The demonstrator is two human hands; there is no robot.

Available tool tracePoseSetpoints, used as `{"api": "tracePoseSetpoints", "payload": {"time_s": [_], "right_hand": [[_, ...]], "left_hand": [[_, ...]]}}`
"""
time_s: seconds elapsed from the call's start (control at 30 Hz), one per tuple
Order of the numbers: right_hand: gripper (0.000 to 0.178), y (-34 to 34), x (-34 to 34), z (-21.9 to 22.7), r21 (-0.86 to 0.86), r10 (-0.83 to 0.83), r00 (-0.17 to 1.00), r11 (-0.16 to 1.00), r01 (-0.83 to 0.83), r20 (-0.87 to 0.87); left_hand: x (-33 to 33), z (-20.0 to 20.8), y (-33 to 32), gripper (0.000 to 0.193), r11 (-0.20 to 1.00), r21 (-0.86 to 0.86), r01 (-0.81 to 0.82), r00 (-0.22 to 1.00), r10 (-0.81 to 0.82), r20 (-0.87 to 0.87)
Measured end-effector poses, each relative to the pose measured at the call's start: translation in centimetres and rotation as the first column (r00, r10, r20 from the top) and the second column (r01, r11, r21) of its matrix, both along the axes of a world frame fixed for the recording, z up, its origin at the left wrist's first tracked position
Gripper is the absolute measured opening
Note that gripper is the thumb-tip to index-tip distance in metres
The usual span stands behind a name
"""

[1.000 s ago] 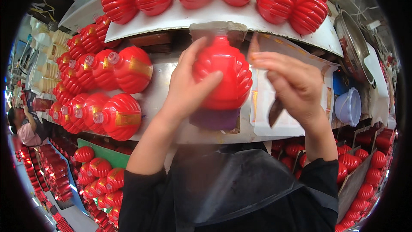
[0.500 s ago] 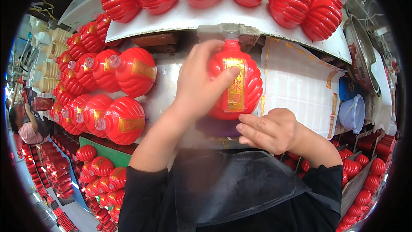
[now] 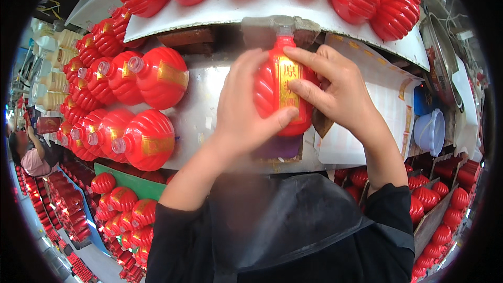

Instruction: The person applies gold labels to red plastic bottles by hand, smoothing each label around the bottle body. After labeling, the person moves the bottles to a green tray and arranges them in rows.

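A red ribbed plastic bottle [image 3: 265, 94] with a clear neck lies in front of me, neck pointing away. Down its front runs a gold label [image 3: 288, 81] with dark lettering. My left hand [image 3: 242, 102], slightly blurred, curves round the bottle's left side, its thumb reaching to the label's lower part. On the other side my right hand [image 3: 335, 81] rests on the bottle, with a fingertip near the neck and the thumb on the label's right edge. Under the bottle's near end shows a dark purple pad [image 3: 285, 148].
Several labelled red bottles [image 3: 162, 78] lie in rows at the left on the metal table [image 3: 201, 94]. Plain red bottles stand along a white shelf [image 3: 220, 13] ahead. A sheet of labels [image 3: 385, 110] lies right, near a pale blue bucket [image 3: 429, 132]. Another person [image 3: 37, 152] is far left.
My right hand has moved up from below the bottle onto its upper right side and the label. The left hand stays at the left side, its thumb lower. The bottle has turned slightly.
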State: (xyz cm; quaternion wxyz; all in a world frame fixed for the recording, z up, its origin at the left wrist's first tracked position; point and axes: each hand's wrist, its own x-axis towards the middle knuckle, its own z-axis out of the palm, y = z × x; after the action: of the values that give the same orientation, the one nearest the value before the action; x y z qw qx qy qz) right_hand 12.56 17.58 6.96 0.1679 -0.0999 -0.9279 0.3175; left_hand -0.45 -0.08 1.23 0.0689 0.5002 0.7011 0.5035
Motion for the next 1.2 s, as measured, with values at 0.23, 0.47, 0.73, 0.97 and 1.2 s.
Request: {"api": "tracePoseSetpoints", "payload": {"time_s": [0.23,0.47,0.73,0.97,1.2], "right_hand": [[0.05,0.2,0.5,0.4,-0.148,0.011,1.0,0.989,-0.013,-0.013],[0.065,-1.7,3.0,-0.3,-0.193,-0.078,0.996,0.978,0.083,0.034],[0.07,-2.1,2.8,-1.0,-0.159,-0.135,0.991,0.978,0.134,0.009],[0.073,-1.7,2.8,-1.2,-0.178,-0.109,0.994,0.978,0.112,0.027],[0.066,-1.9,3.0,-1.0,-0.179,-0.122,0.992,0.976,0.127,0.039]], "left_hand": [[-0.8,-0.1,-0.1,0.073,0.995,0.071,0.069,0.998,-0.068,-0.011],[-0.5,0.8,0.0,0.046,0.995,-0.005,0.103,0.988,-0.103,-0.116],[-0.2,1.4,0.5,0.043,0.997,-0.01,0.075,0.961,-0.075,-0.266],[0.2,1.8,0.6,0.045,0.998,-0.025,0.065,0.947,-0.07,-0.313],[0.1,1.7,0.5,0.046,0.997,-0.032,0.074,0.942,-0.08,-0.327]]}}
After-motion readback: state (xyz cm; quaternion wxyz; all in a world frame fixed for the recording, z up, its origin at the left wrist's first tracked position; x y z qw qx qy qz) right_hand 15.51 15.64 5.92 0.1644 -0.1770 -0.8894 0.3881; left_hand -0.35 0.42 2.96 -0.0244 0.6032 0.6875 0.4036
